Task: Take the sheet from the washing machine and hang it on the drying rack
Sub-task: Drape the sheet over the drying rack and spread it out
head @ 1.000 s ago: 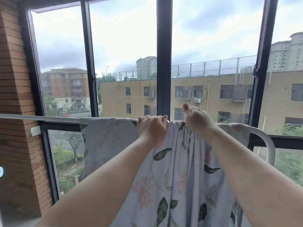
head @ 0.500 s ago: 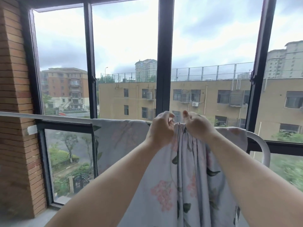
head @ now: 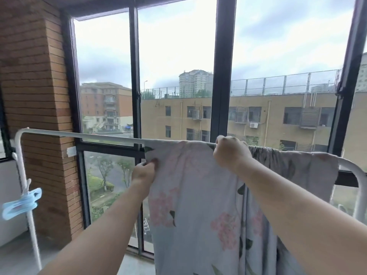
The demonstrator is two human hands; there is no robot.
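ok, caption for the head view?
Left hand pinches the floral sheet by its edge; right hand grips it on the drying rack.

Bare forearms, bare left hand (head: 144,172) and right hand (head: 230,152)

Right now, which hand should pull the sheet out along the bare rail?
Left, probably. The left hand pinches the free edge of the sheet below the rail, next to its bare stretch. The right hand grips the sheet atop the rail further right, better as an anchor.

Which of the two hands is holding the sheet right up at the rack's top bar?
The right hand, gripping the sheet on the top bar. The left hand pinches the sheet's side edge lower down, below the bar.
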